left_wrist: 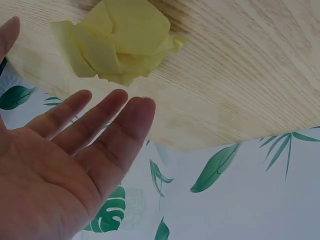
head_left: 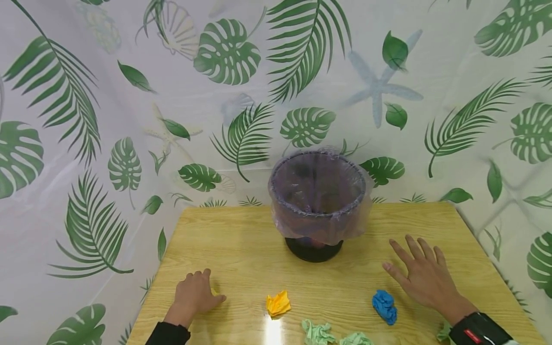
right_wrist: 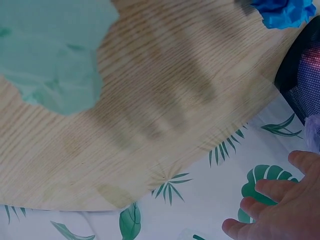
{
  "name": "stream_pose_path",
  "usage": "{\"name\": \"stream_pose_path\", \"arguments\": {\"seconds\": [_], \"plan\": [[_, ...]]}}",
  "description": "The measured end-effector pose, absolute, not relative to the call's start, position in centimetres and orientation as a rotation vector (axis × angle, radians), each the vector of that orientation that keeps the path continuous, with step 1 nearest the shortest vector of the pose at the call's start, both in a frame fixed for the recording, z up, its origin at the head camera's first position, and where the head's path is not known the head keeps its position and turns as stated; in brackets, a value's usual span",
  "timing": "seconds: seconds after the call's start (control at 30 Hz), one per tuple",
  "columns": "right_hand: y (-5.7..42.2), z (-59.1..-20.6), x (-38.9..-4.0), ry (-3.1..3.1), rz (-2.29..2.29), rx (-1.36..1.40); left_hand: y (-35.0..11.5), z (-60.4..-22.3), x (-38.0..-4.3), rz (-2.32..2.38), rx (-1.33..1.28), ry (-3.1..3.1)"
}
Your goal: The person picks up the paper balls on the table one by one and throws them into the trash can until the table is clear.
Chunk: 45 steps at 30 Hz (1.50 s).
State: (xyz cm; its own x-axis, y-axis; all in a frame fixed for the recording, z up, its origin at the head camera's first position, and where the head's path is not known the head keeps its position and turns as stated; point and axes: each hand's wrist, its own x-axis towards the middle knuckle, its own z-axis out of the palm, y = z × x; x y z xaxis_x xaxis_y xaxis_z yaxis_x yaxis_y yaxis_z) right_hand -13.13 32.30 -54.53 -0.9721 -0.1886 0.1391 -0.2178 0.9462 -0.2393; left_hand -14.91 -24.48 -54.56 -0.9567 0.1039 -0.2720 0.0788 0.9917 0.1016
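Note:
My left hand (head_left: 193, 293) is low over the left part of the table, fingers extended. Just past its fingertips, in the left wrist view, lies a crumpled yellow paper (left_wrist: 120, 42); the head view shows only a sliver of it beside the thumb. With fingers spread, my right hand (head_left: 424, 278) hovers over the right side, holding nothing. Close to it on the left is a crumpled blue paper (head_left: 385, 307). Between the hands sits a crumpled orange-yellow paper (head_left: 278, 304). A crumpled light green paper (right_wrist: 55, 60) shows large in the right wrist view.
A black mesh wastebasket (head_left: 314, 251) lined with a purple bag (head_left: 280, 215) stands at the table's back middle. More crumpled green papers (head_left: 318, 332) lie along the front. A leaf-printed sheet (head_left: 241, 110) hangs behind and beside the wooden table (head_left: 228, 230).

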Motion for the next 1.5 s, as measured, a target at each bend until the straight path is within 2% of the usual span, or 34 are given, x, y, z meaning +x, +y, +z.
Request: {"name": "stream_pose_path", "arguments": {"seconds": [0.87, 1.2, 1.5], "plan": [[32.4, -54.5, -13.1, -3.012, 0.369, 0.313, -24.4, -56.6, -14.5, 0.255, 0.349, 2.936], [32.5, -54.6, -13.2, -3.008, 0.366, 0.308, -22.9, -54.7, -15.6, 0.294, 0.407, 3.022], [32.3, -54.9, -13.1, -3.001, 0.388, 0.311, -20.3, -50.6, -17.2, 0.342, 0.497, 3.031]]}}
